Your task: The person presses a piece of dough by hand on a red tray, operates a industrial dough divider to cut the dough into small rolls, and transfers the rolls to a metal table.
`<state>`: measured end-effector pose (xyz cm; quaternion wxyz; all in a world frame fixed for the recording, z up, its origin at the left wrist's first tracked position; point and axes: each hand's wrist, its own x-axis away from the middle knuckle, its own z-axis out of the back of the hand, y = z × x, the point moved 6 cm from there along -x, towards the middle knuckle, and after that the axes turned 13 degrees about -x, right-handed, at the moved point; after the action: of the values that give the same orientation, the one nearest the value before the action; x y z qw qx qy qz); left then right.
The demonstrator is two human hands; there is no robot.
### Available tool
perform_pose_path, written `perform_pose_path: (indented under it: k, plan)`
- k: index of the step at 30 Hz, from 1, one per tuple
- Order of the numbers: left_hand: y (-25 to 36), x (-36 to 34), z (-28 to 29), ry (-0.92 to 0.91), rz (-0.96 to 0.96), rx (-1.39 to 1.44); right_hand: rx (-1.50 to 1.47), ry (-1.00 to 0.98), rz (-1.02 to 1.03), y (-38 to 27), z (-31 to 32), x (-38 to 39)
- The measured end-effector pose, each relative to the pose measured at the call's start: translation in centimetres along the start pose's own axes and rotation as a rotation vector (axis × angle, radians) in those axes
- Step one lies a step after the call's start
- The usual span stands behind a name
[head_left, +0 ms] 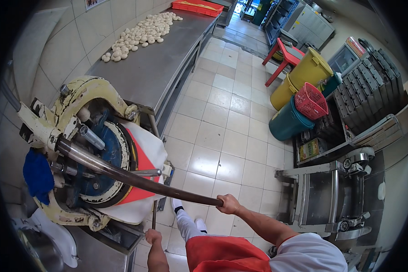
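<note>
My right hand [230, 204] is wrapped round the end of a long, curved dark metal lever [140, 180]. This lever reaches out from a worn cream-coloured press machine [88, 97], which looks like a dough divider, on my left. Lower down, my left hand [153, 236] is closed round a thinner upright rod [154, 215] beside the machine. A round blue press head [105, 149] sits under the machine's arch, above a red and white sheet or plate [140, 165]. What lies beneath the head is hidden. A blue cloth [38, 174] hangs at the machine's left.
Beyond the machine, a long steel table [154, 68] carries many dough balls [143, 34] and a red tray [197, 7]. Across the tiled floor stand yellow bins [310, 68], a teal bin [288, 120] with a red basket [310, 100], stacked pans [367, 84] and a metal roller machine [333, 195].
</note>
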<state>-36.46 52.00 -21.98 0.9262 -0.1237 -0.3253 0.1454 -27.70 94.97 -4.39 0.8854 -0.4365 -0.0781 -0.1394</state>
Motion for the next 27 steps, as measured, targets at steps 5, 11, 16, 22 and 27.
perform_pose_path:
  k: [5, 11, 16, 22, 27]
  plan:
    - [0.0, 0.0, -0.1, 0.004, -0.022, 0.010, 0.006, 0.010, 0.022, -0.5, 0.2, 0.1]
    - [0.3, -0.1, -0.4, 0.001, -0.029, 0.011, 0.006, 0.011, 0.018, -0.3, 0.3, 0.2]
    - [-0.1, -0.4, -0.6, -0.003, -0.009, 0.020, 0.015, 0.015, 0.018, -0.2, 0.0, 0.0]
    - [-0.3, -0.6, -0.8, 0.019, -0.015, 0.013, -0.014, 0.041, 0.043, -0.5, 0.0, -0.1]
    - [0.1, -0.1, -0.4, 0.026, -0.041, 0.026, 0.021, 0.001, 0.003, -0.4, 0.2, 0.1]
